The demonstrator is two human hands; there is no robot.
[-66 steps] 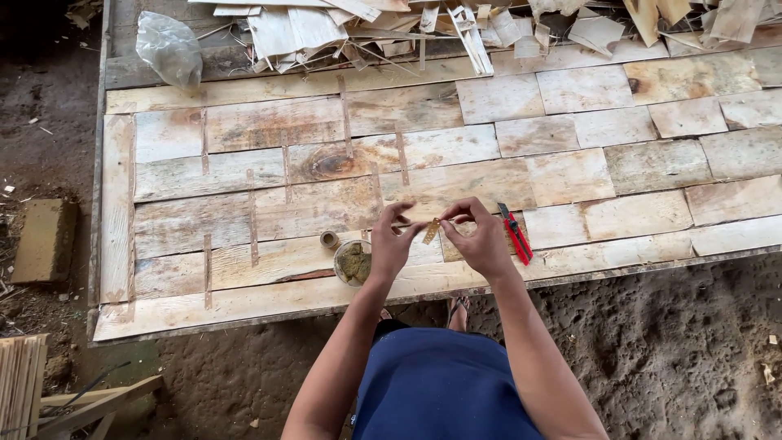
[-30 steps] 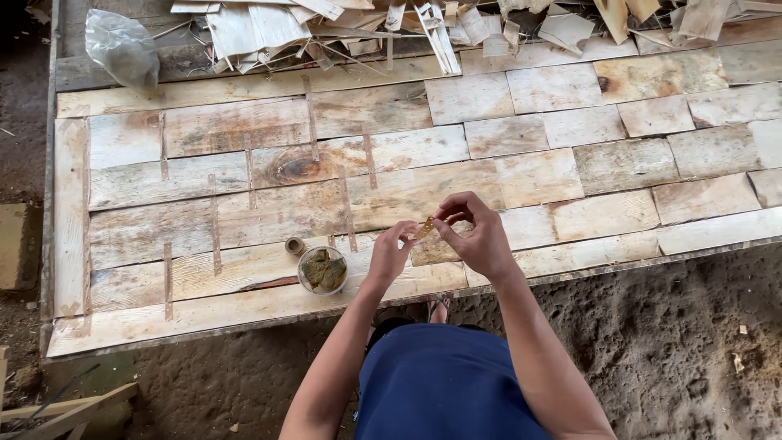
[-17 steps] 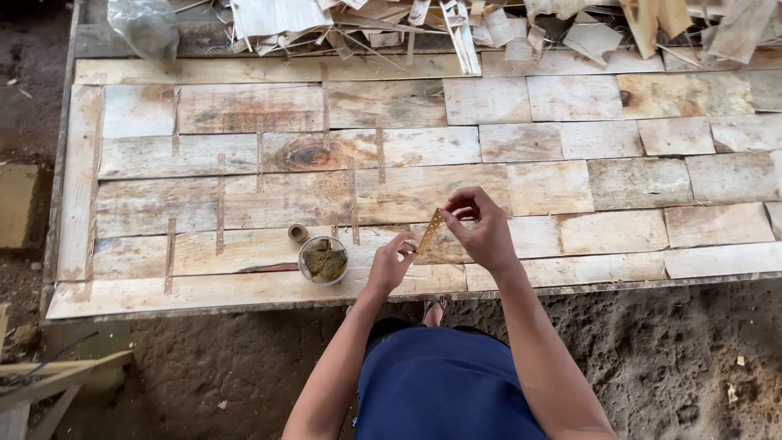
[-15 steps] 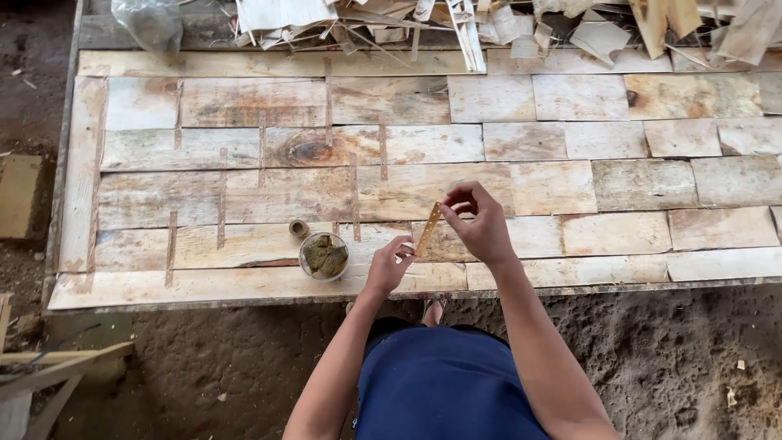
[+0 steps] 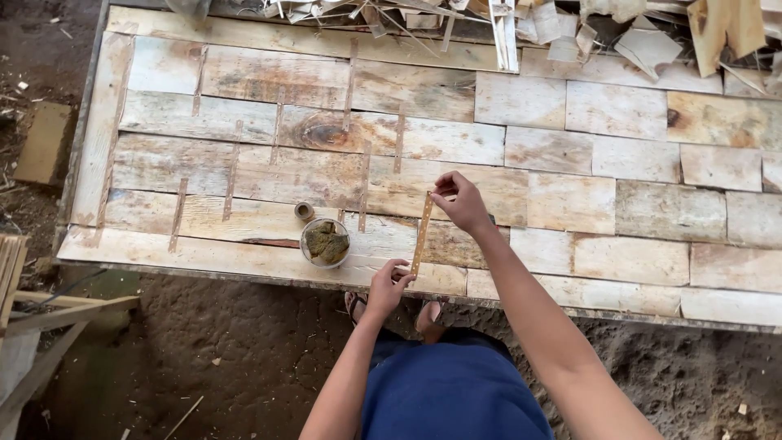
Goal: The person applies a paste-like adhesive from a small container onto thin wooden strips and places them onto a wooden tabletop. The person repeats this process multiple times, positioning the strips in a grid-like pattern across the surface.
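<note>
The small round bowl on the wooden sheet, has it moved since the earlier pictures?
No. The bowl sits by the same small tape roll near the front edge of the wooden sheet; only the camera shifted.

Soft, even daylight across the pale boards (image 5: 570,171) — no glare, only faint shadows; sharp mid-frame, slight bending at the edges.

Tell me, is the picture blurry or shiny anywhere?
Head view: mostly sharp, the thin strip between the left hand and right hand is crisp; soft even daylight, no glare on the veneer board; scraps along the top edge look slightly smeared.
</note>
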